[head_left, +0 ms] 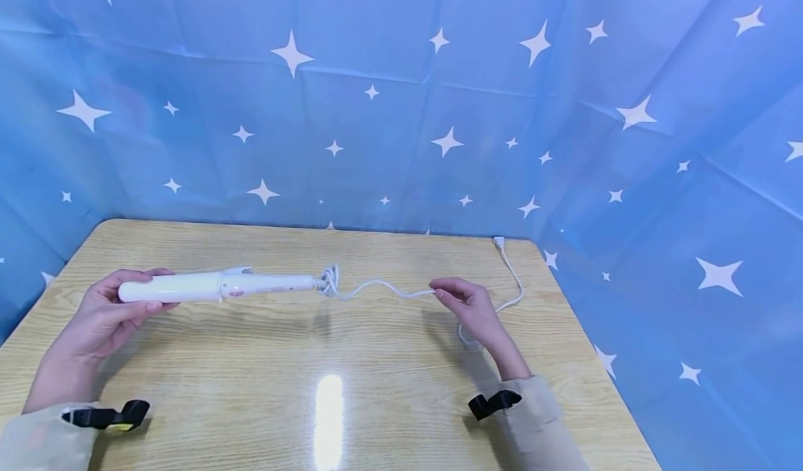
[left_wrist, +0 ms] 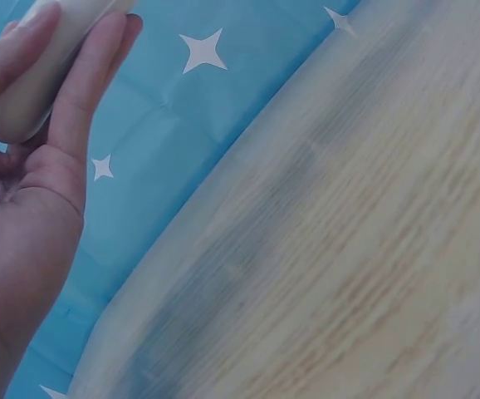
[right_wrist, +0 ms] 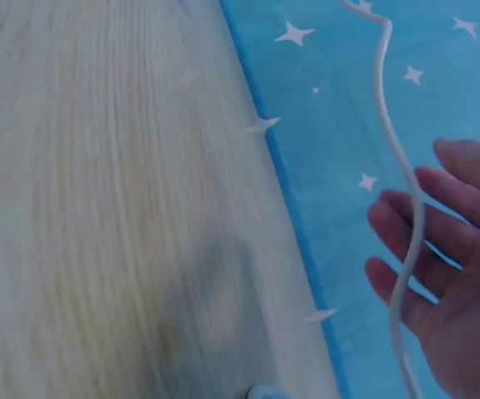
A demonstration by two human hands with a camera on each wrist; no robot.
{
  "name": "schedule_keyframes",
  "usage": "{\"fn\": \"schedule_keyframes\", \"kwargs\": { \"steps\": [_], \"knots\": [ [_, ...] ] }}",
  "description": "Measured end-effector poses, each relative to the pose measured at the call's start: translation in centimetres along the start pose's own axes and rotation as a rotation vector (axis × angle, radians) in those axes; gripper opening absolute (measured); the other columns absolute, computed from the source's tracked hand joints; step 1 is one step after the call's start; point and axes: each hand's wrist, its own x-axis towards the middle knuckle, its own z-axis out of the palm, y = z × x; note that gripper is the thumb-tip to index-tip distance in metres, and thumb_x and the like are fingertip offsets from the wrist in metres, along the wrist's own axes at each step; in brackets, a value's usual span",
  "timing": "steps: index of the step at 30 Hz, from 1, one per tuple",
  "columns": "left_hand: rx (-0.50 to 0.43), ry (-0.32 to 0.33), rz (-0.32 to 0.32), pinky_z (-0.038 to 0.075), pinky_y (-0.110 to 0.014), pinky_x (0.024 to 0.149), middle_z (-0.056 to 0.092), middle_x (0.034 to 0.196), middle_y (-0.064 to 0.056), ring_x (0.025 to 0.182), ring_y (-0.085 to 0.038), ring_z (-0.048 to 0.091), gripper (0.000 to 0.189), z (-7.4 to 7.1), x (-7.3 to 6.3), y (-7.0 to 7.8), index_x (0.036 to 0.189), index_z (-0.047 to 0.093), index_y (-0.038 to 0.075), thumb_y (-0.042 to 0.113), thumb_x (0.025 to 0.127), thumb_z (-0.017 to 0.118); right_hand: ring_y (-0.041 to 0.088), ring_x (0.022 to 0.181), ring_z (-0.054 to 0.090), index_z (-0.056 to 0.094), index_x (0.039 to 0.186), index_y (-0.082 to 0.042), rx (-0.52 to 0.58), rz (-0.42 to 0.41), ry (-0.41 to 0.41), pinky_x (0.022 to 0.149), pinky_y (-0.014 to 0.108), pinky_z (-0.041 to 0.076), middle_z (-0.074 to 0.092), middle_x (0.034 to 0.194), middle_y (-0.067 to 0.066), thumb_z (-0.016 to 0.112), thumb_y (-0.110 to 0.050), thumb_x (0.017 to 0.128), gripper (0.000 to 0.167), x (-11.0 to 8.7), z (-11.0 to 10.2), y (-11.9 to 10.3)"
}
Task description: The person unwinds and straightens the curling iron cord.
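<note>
A white curling iron is held level above the table. My left hand grips its thick rounded end, thumb on one side and fingers on the other. From the iron's thin end runs a white cord, with a few loops bunched close to the iron. My right hand is at this cord, which meets its fingertips in the head view. In the right wrist view, the cord crosses in front of the loosely bent fingers, which stand apart with gaps between them.
A light wood table lies beneath both hands. Beyond the right hand, the cord continues to a white plug near the back right corner. A blue curtain with white stars hangs along the back and sides. Each wrist wears a black strap.
</note>
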Motion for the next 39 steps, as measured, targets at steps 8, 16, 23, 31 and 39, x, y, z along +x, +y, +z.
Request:
{"fn": "schedule_keyframes", "kwargs": {
  "steps": [8, 16, 23, 31, 39],
  "knots": [
    [0.087, -0.022, -0.024, 0.057, -0.046, 0.093, 0.063, 0.135, -0.019, 0.122, -0.027, 0.062, 0.055, 0.0, 0.3, 0.4, 0.124, 0.065, -0.011, -0.039, 0.087, 0.037, 0.032, 0.119, 0.061, 0.069, 0.128, -0.002, 0.007, -0.071, 0.003, 0.094, 0.041, 0.060, 0.070, 0.126, 0.016, 0.068, -0.012, 0.100, 0.030, 0.9, 2.6, -3.1],
    [0.199, -0.003, -0.048, 0.060, -0.044, 0.091, 0.064, 0.134, -0.014, 0.121, -0.023, 0.062, 0.052, 0.4, 0.6, 0.6, 0.123, 0.067, -0.008, -0.037, 0.088, 0.042, 0.031, 0.122, 0.062, 0.069, 0.129, -0.002, -0.092, -0.263, -0.053, 0.094, 0.046, 0.059, 0.070, 0.127, 0.013, 0.073, -0.006, 0.096, 0.034, 1.7, 5.6, -5.4],
    [0.206, -0.002, -0.083, 0.061, -0.044, 0.089, 0.065, 0.135, -0.015, 0.122, -0.023, 0.062, 0.052, 0.7, 0.9, 0.1, 0.121, 0.069, -0.006, -0.036, 0.088, 0.042, 0.031, 0.125, 0.060, 0.068, 0.129, 0.000, -0.111, -0.299, -0.164, 0.100, 0.052, 0.055, 0.068, 0.130, 0.014, 0.071, -0.005, 0.097, 0.032, 2.5, 7.9, -6.2],
    [0.180, -0.012, -0.066, 0.060, -0.044, 0.089, 0.066, 0.134, -0.016, 0.122, -0.024, 0.063, 0.053, 0.9, 1.2, 0.2, 0.121, 0.069, -0.007, -0.037, 0.087, 0.042, 0.029, 0.122, 0.062, 0.068, 0.127, 0.001, -0.193, -0.253, -0.296, 0.103, 0.045, 0.054, 0.070, 0.126, 0.012, 0.069, -0.005, 0.098, 0.030, 2.7, 10.0, -6.2],
    [0.219, 0.024, -0.051, 0.062, -0.042, 0.088, 0.066, 0.133, -0.014, 0.121, -0.022, 0.063, 0.053, 0.9, 1.1, 0.7, 0.122, 0.069, -0.005, -0.037, 0.087, 0.044, 0.025, 0.102, 0.071, 0.069, 0.124, 0.004, -0.120, -0.227, -0.342, 0.091, 0.043, 0.061, 0.074, 0.114, 0.012, 0.068, -0.002, 0.097, 0.028, 2.0, 10.7, -5.6]
  ]
}}
